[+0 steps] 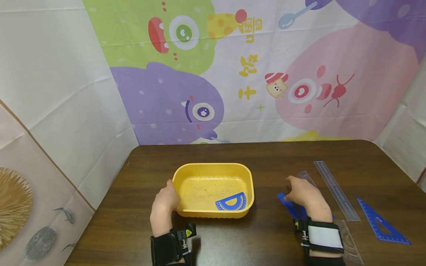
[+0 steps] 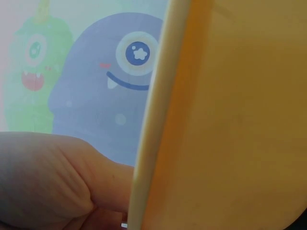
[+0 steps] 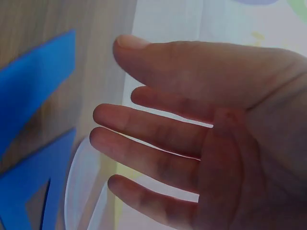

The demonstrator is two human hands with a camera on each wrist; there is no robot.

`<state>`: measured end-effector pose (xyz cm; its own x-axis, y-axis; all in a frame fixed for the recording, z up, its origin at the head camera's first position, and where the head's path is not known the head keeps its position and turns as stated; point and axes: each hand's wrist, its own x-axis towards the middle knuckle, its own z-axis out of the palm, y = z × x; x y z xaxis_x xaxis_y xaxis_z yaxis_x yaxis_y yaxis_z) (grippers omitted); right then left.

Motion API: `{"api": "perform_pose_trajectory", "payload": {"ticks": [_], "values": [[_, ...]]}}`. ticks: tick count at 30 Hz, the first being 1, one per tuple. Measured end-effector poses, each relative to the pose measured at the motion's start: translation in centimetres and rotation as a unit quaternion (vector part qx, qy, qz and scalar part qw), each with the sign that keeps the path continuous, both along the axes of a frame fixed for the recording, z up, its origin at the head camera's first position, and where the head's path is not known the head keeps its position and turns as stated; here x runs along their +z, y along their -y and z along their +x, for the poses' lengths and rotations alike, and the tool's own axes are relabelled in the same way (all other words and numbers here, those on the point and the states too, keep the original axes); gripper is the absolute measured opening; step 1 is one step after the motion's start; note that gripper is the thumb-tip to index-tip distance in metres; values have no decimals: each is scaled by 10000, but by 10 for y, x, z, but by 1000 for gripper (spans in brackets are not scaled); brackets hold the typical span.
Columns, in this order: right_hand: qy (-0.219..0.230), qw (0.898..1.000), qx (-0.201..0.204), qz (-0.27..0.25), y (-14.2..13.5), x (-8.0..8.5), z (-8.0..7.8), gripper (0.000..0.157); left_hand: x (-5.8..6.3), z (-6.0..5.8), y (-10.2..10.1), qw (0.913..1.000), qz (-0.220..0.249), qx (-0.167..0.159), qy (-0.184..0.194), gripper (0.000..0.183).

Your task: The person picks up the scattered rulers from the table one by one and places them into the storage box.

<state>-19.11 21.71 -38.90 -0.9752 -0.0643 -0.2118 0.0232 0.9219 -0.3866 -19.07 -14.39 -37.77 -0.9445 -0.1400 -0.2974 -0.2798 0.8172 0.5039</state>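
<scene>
A yellow plastic basin (image 1: 213, 213) stands on the table, and a blue protractor (image 1: 240, 199) lies in its front right corner. My left hand (image 1: 164, 205) holds the basin's left end. In the left wrist view the thumb (image 2: 112, 184) lies against the outside of the basin wall (image 2: 230, 120). My right hand (image 1: 306, 195) is over a blue flat piece with a cutout (image 1: 290, 206), which it partly hides. The right wrist view shows its fingers (image 3: 148, 129) spread and holding nothing, with blue flat pieces (image 3: 38, 76) beyond the fingertips.
A clear ruler (image 1: 336, 190) and a blue set square (image 1: 382, 223) lie on the right of the brown table (image 1: 133, 221). A clear piece (image 1: 349, 240) shows beside the right wrist, another (image 1: 306, 176) behind the right hand. A cartoon cloth (image 1: 233, 111) hangs behind the table.
</scene>
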Motion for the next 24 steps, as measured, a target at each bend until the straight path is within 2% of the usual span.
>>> {"api": "perform_pose_trajectory", "payload": {"ticks": [6,13,20,24], "values": [[81,9998,-78,-164,-13,-3,2,59,-1,-1,-1,9999,26,79,88,57],[125,9998,-91,-126,-23,-5,2,53,-1,-1,-1,9999,50,111,118,58],[375,9984,-420,-28,-34,-6,3,30,-1,0,0,10000,-2,46,46,57],[447,9976,-522,34,-36,-7,4,26,-1,0,0,10000,43,52,33,57]]}}
